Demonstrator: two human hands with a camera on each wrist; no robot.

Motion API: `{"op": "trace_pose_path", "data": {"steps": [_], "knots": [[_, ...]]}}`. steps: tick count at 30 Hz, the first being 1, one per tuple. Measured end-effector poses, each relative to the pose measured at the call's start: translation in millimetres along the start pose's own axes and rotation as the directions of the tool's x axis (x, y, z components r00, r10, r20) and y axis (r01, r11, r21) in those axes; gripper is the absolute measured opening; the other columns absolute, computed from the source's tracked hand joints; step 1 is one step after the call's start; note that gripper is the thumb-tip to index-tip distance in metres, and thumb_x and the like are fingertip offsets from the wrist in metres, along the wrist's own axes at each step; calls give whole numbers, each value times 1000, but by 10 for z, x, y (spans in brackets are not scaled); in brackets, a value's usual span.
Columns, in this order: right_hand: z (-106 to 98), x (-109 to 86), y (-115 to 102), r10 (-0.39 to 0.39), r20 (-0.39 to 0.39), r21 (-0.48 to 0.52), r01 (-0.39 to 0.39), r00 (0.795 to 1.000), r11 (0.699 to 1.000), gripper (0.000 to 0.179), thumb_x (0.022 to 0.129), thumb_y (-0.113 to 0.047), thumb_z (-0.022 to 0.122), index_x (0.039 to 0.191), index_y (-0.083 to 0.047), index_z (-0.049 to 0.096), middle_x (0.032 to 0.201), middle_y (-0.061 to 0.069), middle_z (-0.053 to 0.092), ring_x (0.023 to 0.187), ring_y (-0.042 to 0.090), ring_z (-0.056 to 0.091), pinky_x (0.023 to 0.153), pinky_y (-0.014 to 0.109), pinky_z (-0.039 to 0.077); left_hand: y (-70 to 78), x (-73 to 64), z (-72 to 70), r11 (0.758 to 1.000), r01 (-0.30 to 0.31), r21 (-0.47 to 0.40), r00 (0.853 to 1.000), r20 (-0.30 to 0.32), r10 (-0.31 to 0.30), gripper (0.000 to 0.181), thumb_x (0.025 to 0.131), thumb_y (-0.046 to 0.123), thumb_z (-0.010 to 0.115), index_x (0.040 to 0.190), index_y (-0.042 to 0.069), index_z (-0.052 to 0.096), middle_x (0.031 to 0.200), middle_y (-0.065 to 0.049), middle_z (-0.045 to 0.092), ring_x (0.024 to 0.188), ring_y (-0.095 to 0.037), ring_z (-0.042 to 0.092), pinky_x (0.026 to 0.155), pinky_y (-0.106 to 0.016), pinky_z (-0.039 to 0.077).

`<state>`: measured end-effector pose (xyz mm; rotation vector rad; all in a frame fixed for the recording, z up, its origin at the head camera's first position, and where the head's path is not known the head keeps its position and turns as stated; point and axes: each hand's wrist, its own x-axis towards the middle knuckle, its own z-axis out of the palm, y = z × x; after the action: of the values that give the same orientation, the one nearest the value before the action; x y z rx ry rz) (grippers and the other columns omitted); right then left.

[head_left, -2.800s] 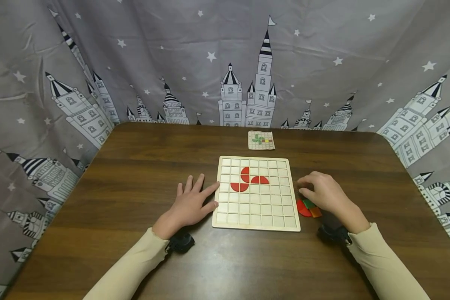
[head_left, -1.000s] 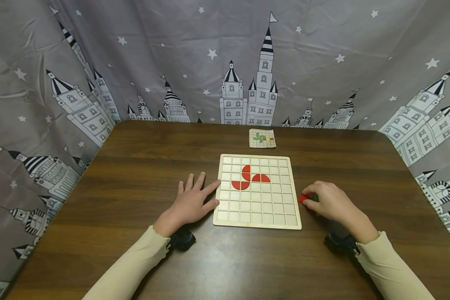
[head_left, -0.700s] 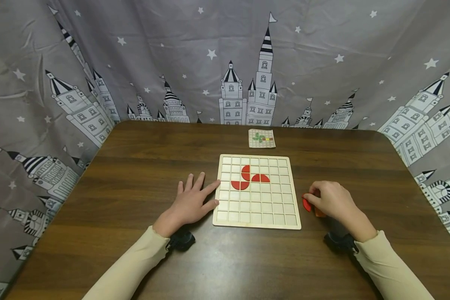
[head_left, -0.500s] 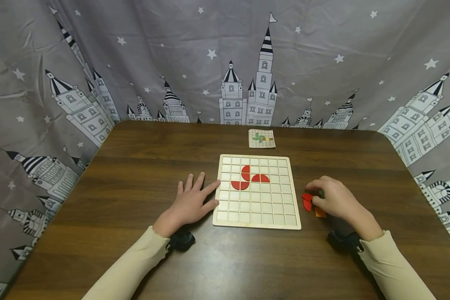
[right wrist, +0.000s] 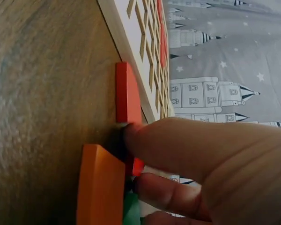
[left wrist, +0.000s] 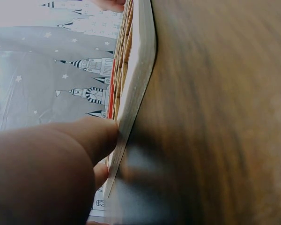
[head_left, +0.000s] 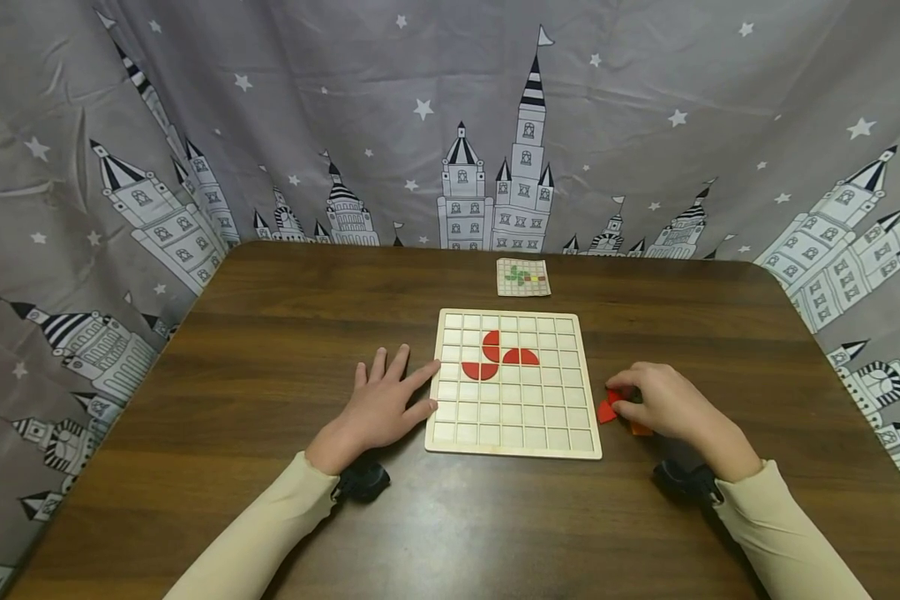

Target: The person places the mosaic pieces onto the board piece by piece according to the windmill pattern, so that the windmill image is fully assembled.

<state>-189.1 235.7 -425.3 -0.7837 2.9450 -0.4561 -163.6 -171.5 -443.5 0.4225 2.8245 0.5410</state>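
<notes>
My left hand (head_left: 371, 412) lies spread on the table, its thumb and index fingertip touching the left edge of the wooden grid board (head_left: 513, 452). Several red quarter-circle tiles (head_left: 490, 371) fill cells in the board's upper middle. Beyond the board's right edge, my right hand (head_left: 671, 408) pinches a red tile (right wrist: 136, 167) between thumb and index finger, low over the table. A loose red tile (right wrist: 127, 93) lies between that hand and the board. An orange tile (right wrist: 103, 185) and a green tile (right wrist: 131, 208) sit under the hand, partly hidden.
A small pattern card (head_left: 523, 277) with a green, yellow and brown design lies behind the board. The brown wooden table (head_left: 307, 292) extends around everything. A grey curtain (head_left: 307, 108) printed with castles hangs close behind its far edge.
My right hand drew back slightly from two red tiles, then returned and pinched one. The other red tile has shifted left, nearer the board. My left hand stays in place.
</notes>
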Motion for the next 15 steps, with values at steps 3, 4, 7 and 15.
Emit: {"op": "trace_pose_path", "data": {"steps": [3,4,7,15], "knots": [[-10,-2,0,8,-3,-4,-8,1000,1000,25,80,-12,79,104,-5,79,86,0,69,73,12,56,68,35,50,-1,-5,4,1000,-4,0,1000,-3,4,61,104,45,52,160,27,36,170,-25,14,154,-57,4,116,-79,7],[-15,-7,3,6,-1,1,-6,1000,1000,26,79,-10,78,105,-5,79,87,0,69,74,12,56,69,35,50,-1,-6,5,1000,-4,-1,1000,-4,4,61,104,45,52,160,27,36,170,-25,14,154,-57,4,116,-79,7],[-35,-24,19,-31,13,31,30,999,999,32,77,-3,75,109,-7,79,91,1,69,76,12,55,69,32,47,-1,-5,5,1000,-7,-2,1000,-5,7,61,104,45,52,161,27,36,170,-25,13,154,-57,4,116,-80,7],[-50,-21,54,-45,23,39,44,999,998,29,77,-2,78,106,-3,79,91,2,68,77,11,56,69,30,48,-3,3,-2,1000,-4,5,1000,-5,4,61,104,46,52,161,28,36,170,-25,13,155,-56,4,116,-79,7]]}}
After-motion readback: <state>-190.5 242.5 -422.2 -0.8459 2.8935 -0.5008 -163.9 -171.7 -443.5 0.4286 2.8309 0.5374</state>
